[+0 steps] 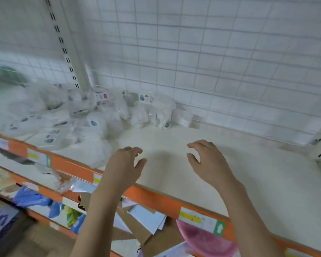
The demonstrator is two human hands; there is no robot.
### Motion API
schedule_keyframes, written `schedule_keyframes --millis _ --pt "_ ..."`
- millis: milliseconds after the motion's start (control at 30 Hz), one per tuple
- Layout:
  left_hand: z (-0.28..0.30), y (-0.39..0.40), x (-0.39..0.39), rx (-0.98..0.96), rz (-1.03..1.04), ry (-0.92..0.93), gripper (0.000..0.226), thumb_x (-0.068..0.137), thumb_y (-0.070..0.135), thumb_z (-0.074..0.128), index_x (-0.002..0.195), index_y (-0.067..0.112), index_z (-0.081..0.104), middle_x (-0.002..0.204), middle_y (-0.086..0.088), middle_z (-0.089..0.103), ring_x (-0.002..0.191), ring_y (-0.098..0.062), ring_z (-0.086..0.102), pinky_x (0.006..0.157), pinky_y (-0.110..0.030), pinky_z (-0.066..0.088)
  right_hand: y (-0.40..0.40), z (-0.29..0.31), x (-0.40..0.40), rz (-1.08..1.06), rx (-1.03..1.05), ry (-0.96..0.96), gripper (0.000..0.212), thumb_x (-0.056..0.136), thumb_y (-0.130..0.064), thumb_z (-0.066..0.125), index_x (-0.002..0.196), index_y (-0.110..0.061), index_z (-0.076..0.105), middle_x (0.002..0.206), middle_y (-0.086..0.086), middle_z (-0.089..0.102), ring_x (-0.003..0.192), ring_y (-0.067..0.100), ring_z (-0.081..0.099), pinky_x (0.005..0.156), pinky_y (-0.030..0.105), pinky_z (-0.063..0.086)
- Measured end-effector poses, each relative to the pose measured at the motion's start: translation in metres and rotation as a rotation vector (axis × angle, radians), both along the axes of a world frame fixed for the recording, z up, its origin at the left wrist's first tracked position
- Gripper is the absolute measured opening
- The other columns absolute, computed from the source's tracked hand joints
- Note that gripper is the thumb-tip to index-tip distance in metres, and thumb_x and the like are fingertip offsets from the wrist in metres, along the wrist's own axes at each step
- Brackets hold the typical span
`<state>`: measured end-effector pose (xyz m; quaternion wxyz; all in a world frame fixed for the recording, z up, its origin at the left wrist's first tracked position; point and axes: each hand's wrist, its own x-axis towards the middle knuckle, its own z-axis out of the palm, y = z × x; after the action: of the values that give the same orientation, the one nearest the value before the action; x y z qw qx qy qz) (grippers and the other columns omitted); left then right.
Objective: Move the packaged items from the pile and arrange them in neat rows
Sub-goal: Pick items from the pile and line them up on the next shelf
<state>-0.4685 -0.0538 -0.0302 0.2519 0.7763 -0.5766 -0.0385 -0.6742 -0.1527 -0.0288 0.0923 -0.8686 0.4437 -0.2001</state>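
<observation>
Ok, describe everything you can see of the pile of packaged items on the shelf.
The pile of packaged items is a loose heap of clear plastic bags holding soft white contents, several with small dark round labels, a few at the back with red-marked tags. It lies unsorted on the left part of the cream shelf, reaching back to the wire grid. Motion blur hides finer detail. Neither hand touches it; the left hand hovers nearest.

No readable text on a blurred store shelf.
Price tags point(200, 218) on the orange shelf edge point(156, 199) show a white up-arrow on green; printed marks on the white packages point(93, 125) are too blurred to read.
</observation>
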Motion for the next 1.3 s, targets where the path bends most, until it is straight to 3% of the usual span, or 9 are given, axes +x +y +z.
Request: schedule_keyframes --millis 367,567,733,900,1033,1167,1233,1300 --pt "0.018 -0.044 0.043 -0.04 0.038 -0.026 0.038 0.091 0.033 0.053 0.125 0.018 0.054 0.115 0.0 0.059 0.108 -0.018 0.052 0.09 -0.028 0.041 -0.125 0.006 0.073 -0.082 -0.1 0.207 0.056 0.091 -0.021 0.048 0.14 -0.007 0.026 0.141 0.01 0.032 0.127 0.027 0.032 0.1 0.034 0.032" --pt "0.016 -0.064 0.061 0.004 0.031 -0.016 0.038 0.091 0.033 0.052 0.126 0.018 0.053 0.117 0.001 0.058 0.111 -0.017 0.05 0.092 -0.028 0.04 -0.146 -0.004 0.09 -0.173 -0.161 0.355 0.048 0.088 -0.027 0.052 0.129 -0.01 0.035 0.126 0.01 0.04 0.114 0.026 0.039 0.09 0.032 0.036" --pt "0.023 -0.099 0.07 0.008 -0.039 -0.016 0.04 0.09 0.031 0.054 0.127 0.017 0.052 0.12 -0.002 0.057 0.114 -0.021 0.048 0.095 -0.034 0.04 -0.151 -0.002 0.092 -0.238 -0.181 0.33 0.038 0.085 -0.02 0.058 0.119 -0.012 0.044 0.117 0.008 0.044 0.109 0.025 0.041 0.088 0.031 0.035" --pt "0.045 -0.155 0.072 -0.017 -0.194 -0.079 0.054 0.089 0.029 0.056 0.137 0.013 0.037 0.133 -0.008 0.045 0.121 -0.026 0.042 0.099 -0.035 0.037 -0.136 -0.001 0.079 -0.295 -0.012 0.209 0.032 0.088 -0.012 0.053 0.116 -0.009 0.038 0.107 0.009 0.053 0.089 0.024 0.055 0.067 0.03 0.042" --pt "0.056 -0.199 0.064 -0.033 -0.31 -0.133 0.059 0.09 0.025 0.054 0.141 0.009 0.028 0.138 -0.011 0.038 0.122 -0.028 0.039 0.101 -0.037 0.036 -0.12 -0.003 0.061 -0.382 -0.003 0.197 0.038 0.089 -0.013 0.05 0.126 -0.01 0.04 0.118 0.008 0.049 0.106 0.023 0.049 0.081 0.03 0.044" --pt "0.06 -0.229 0.053 0.035 -0.414 -0.171 0.045 0.093 0.025 0.049 0.134 0.008 0.039 0.133 -0.011 0.044 0.122 -0.026 0.039 0.099 -0.035 0.035 -0.098 -0.004 0.046 -0.466 -0.001 0.172 0.04 0.089 -0.016 0.049 0.128 -0.016 0.043 0.12 0.004 0.047 0.109 0.022 0.048 0.082 0.029 0.043" --pt "0.061 -0.237 0.048 0.086 -0.46 -0.211 0.049 0.093 0.036 0.049 0.132 0.009 0.042 0.131 -0.01 0.047 0.123 -0.026 0.04 0.1 -0.035 0.034 -0.088 -0.007 0.041 -0.495 0.007 0.15 0.043 0.089 -0.017 0.05 0.131 -0.019 0.042 0.12 0.003 0.047 0.108 0.021 0.049 0.084 0.03 0.044" --pt "0.06 -0.239 0.045 0.183 -0.479 -0.237 0.067 0.086 0.055 0.05 0.135 0.011 0.04 0.136 -0.01 0.044 0.126 -0.026 0.038 0.102 -0.037 0.033 -0.078 -0.009 0.038 -0.525 -0.006 0.133 0.045 0.088 -0.017 0.051 0.132 -0.021 0.042 0.12 0.003 0.049 0.108 0.021 0.049 0.086 0.03 0.045"
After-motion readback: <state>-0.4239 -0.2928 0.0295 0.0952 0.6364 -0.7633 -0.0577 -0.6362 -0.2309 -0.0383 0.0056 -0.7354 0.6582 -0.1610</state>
